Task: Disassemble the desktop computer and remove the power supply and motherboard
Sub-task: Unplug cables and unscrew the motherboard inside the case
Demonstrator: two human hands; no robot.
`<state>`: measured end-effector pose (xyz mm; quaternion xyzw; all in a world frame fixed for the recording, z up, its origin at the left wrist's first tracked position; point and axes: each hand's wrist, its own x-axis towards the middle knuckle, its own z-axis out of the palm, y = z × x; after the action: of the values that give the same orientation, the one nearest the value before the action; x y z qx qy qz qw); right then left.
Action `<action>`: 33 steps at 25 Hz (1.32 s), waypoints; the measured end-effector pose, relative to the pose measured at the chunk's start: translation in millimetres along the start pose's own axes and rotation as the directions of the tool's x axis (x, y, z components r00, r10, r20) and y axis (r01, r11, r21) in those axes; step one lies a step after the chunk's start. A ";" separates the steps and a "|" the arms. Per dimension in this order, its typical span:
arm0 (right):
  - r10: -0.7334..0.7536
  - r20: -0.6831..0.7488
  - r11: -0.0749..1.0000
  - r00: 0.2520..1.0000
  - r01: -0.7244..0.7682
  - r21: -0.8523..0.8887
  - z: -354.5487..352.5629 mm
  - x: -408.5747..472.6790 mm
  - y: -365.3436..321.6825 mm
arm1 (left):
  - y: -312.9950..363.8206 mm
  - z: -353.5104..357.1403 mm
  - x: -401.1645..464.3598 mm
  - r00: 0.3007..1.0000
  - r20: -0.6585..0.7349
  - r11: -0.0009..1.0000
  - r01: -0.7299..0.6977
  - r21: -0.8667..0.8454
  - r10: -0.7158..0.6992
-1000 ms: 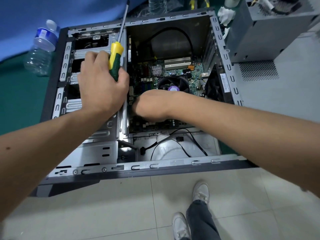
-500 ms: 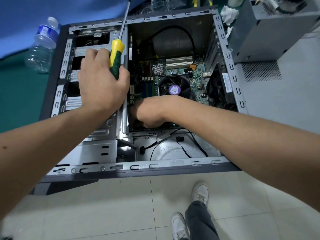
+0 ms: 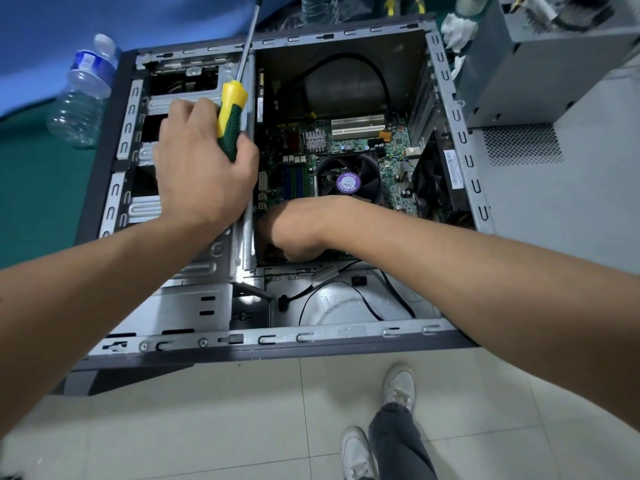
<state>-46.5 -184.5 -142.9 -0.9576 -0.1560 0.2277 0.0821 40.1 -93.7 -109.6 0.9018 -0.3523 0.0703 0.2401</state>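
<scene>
An open desktop case (image 3: 349, 336) lies on its side. Inside it sits the green motherboard (image 3: 360, 142) with a round black fan (image 3: 348, 181). My left hand (image 3: 201, 168) rests over the drive-bay frame and grips a yellow-and-green screwdriver (image 3: 230, 114) whose shaft points up and away. My right hand (image 3: 294, 230) reaches down to the motherboard's near left corner, fingers curled downward; what they touch is hidden. A grey power supply (image 3: 540, 67) stands outside the case at the upper right.
A clear plastic bottle (image 3: 81, 98) lies left of the case on green matting. The grey side panel (image 3: 540, 188) lies to the right. Black cables (image 3: 349, 292) loop on the case floor. My shoes and leg (image 3: 391, 427) stand on the tiled floor below.
My right hand has slid toward me, from beside the fan to the board's near left corner, uncovering the fan. My left hand keeps holding the screwdriver in the same place.
</scene>
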 end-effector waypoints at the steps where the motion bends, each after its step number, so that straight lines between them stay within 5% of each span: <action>1: 0.008 0.012 1.000 1.000 -0.008 -0.007 -0.6 0.3 -0.7 | 0.5 0.1 0.0 1.000 -0.002 1.000 0.000 -0.002 0.000; 6: 0.036 0.062 0.997 0.997 -0.032 -0.064 -12.1 11.5 -11.0 | 0.1 -0.5 0.2 1.000 0.001 1.000 0.006 -0.004 -0.005; 12: 0.053 -0.221 0.995 0.974 -0.034 0.089 -15.9 19.1 -7.7 | 0.3 -0.4 0.0 1.000 -0.007 1.000 0.004 -0.003 -0.004; 18: 0.041 -0.044 0.990 0.998 -0.035 0.136 -19.0 11.7 -10.6 | -0.2 0.0 -0.2 1.000 -0.012 1.000 0.000 -0.008 0.000; 25: 0.160 -0.147 0.955 0.976 -0.115 0.272 -20.2 2.7 -12.6 | -0.3 0.1 0.0 1.000 -0.011 1.000 0.001 -0.005 -0.001; 33: 0.140 -0.101 0.984 0.985 -0.126 0.128 -24.9 -2.2 -14.8 | -0.7 -0.5 0.2 1.000 -0.015 1.000 0.005 -0.008 -0.005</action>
<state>-40.8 -173.5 -116.6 -0.9702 -0.0727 0.1888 0.1333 40.7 -93.2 -109.3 0.9012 -0.3487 0.0750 0.2463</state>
